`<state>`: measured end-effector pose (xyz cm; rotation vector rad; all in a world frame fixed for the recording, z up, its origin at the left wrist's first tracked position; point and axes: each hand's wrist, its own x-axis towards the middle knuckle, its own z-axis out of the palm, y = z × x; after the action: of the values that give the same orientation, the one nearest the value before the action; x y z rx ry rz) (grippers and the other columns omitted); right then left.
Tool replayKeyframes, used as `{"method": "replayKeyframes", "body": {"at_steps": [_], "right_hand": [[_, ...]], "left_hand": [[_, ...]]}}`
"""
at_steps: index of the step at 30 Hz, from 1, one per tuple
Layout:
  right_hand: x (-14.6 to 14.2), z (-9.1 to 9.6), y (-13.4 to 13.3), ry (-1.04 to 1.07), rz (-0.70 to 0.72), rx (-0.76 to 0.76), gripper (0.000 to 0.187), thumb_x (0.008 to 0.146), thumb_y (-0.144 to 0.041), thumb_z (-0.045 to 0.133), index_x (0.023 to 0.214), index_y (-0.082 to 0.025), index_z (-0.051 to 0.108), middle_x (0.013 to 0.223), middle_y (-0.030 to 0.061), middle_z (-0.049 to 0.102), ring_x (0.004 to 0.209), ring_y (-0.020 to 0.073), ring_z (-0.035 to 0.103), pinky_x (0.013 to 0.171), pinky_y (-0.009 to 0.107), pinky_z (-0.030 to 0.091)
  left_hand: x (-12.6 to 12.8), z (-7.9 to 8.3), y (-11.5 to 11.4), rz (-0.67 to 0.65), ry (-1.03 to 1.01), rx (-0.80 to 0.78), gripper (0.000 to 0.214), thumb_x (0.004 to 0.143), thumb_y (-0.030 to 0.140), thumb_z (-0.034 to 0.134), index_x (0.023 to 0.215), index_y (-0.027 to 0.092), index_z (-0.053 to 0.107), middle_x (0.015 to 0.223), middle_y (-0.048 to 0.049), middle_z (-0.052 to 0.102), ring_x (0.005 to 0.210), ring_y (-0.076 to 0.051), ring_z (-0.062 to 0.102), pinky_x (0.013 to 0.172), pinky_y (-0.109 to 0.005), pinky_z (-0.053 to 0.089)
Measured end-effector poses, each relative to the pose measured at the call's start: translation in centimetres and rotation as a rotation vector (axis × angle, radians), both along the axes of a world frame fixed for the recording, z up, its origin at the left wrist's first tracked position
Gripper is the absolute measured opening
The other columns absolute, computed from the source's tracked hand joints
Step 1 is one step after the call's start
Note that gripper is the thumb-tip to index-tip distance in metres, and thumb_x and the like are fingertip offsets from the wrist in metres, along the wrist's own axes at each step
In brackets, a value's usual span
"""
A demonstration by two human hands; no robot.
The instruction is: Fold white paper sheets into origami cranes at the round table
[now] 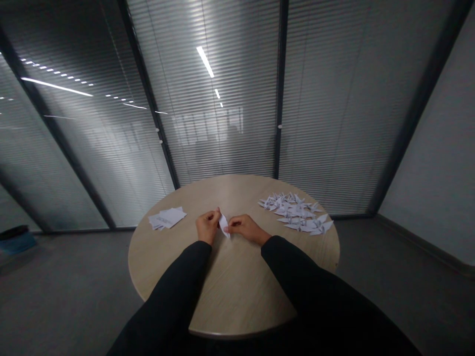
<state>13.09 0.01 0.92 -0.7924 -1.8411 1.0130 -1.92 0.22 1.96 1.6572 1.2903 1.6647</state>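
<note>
Left hand (208, 225) and right hand (244, 228) close together, both pinching a narrow folded piece of white paper (223, 225) from opposite sides. Paper slightly tilted, between the two hands, over the middle of the table; lower tip just at the surface or barely above it, cannot tell which. Black sleeves (297, 269) covering both forearms down to the wrists, forearms angled in from the near edge.

Round light wood-grain table (237, 291) under everything, thin dark edge along the near rim. Left of the hands, a loose stack of white paper sheets (166, 217), slightly fanned, small dark print on top, near the table's left edge. Right of the hands, a large heap of white origami cranes (297, 212), overlapping, spread toward the far right rim, well apart from the stack.

Behind the table, floor-to-ceiling glass partition (222, 123) with closed horizontal blinds and dark vertical frames (281, 99); ceiling lights reflected as bright streaks (205, 62). Plain pale wall (434, 148) on the right, meeting the glass at a corner. Dark grey floor (67, 291) around the table. Blue-and-black bin (17, 241) at the far left edge, partly cut off.
</note>
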Motion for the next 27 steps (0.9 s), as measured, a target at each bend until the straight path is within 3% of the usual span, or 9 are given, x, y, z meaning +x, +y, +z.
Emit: {"method": "replayKeyframes", "body": {"at_steps": [3, 6, 8, 11, 15, 19, 23, 27], "right_hand": [[0.2, -0.1, 0.1, 0.02, -0.06, 0.011, 0.029, 0.066, -0.041, 0.066, 0.058, -0.014, 0.064, 0.055, -0.0008, 0.058, 0.054, 0.0111, 0.049, 0.057, 0.023, 0.037], [0.5, -0.2, 0.5, 0.07, -0.166, 0.019, 0.031, 0.068, -0.042, 0.064, 0.057, -0.014, 0.062, 0.054, -0.0013, 0.055, 0.053, 0.0106, 0.047, 0.056, 0.023, 0.036], [0.6, -0.2, 0.8, 0.113, -0.203, 0.005, 0.031, 0.068, -0.043, 0.062, 0.059, -0.014, 0.062, 0.054, -0.0012, 0.054, 0.053, 0.0108, 0.048, 0.056, 0.023, 0.037], [0.6, -0.2, 1.1, 0.171, -0.193, -0.007, 0.029, 0.069, -0.042, 0.06, 0.062, -0.014, 0.062, 0.056, -0.001, 0.056, 0.055, 0.0114, 0.049, 0.057, 0.024, 0.039], [0.4, -0.2, 0.9, 0.14, -0.17, 0.004, 0.027, 0.072, -0.04, 0.057, 0.065, -0.015, 0.062, 0.059, 0.0, 0.058, 0.057, 0.0119, 0.051, 0.058, 0.024, 0.04], [0.5, 0.1, 0.6, 0.023, -0.294, 0.13, 0.024, 0.075, -0.036, 0.055, 0.065, -0.016, 0.061, 0.062, 0.0005, 0.06, 0.061, 0.0128, 0.053, 0.063, 0.025, 0.041], [0.7, 0.2, 0.6, 0.092, -0.44, 0.235, 0.017, 0.07, -0.034, 0.062, 0.076, -0.018, 0.059, 0.073, 0.0007, 0.06, 0.07, 0.0142, 0.056, 0.069, 0.026, 0.043], [0.9, 0.1, 1.1, 0.162, -0.413, 0.258, 0.021, 0.067, -0.033, 0.064, 0.08, -0.017, 0.057, 0.078, 0.0019, 0.058, 0.076, 0.0153, 0.055, 0.07, 0.026, 0.044]], "left_hand": [[0.1, 0.1, 0.4, -0.134, -0.123, -0.077, 0.048, 0.069, 0.058, 0.055, 0.048, 0.014, 0.057, 0.044, 0.0014, 0.051, 0.042, -0.009, 0.046, 0.046, -0.021, 0.039], [0.4, 0.1, 0.6, -0.314, -0.275, -0.144, 0.047, 0.064, 0.058, 0.061, 0.075, 0.012, 0.067, 0.065, -0.0035, 0.064, 0.058, -0.013, 0.058, 0.059, -0.026, 0.048], [0.7, 0.1, 0.6, -0.389, -0.264, -0.153, 0.046, 0.059, 0.051, 0.069, 0.085, 0.013, 0.067, 0.076, -0.0055, 0.068, 0.068, -0.016, 0.062, 0.068, -0.028, 0.049], [0.9, -0.1, 0.5, -0.456, -0.179, -0.168, 0.039, 0.053, 0.042, 0.076, 0.08, 0.014, 0.069, 0.076, -0.0058, 0.069, 0.072, -0.017, 0.062, 0.073, -0.029, 0.048], [0.6, -0.5, 0.6, -0.433, -0.142, -0.188, 0.033, 0.057, 0.04, 0.073, 0.075, 0.014, 0.071, 0.072, -0.0055, 0.07, 0.067, -0.016, 0.061, 0.068, -0.027, 0.047], [0.3, -0.9, 1.0, -0.376, -0.139, -0.203, 0.035, 0.057, 0.044, 0.072, 0.074, 0.012, 0.072, 0.064, -0.0045, 0.068, 0.059, -0.014, 0.058, 0.061, -0.025, 0.046], [0.4, -0.8, 0.9, -0.405, -0.145, -0.247, 0.04, 0.056, 0.047, 0.072, 0.074, 0.011, 0.072, 0.064, -0.0053, 0.067, 0.056, -0.013, 0.058, 0.057, -0.025, 0.047], [0.7, -0.2, 0.2, -0.455, -0.15, -0.283, 0.038, 0.056, 0.047, 0.073, 0.07, 0.012, 0.071, 0.063, -0.0053, 0.067, 0.055, -0.013, 0.058, 0.057, -0.024, 0.048]]}}
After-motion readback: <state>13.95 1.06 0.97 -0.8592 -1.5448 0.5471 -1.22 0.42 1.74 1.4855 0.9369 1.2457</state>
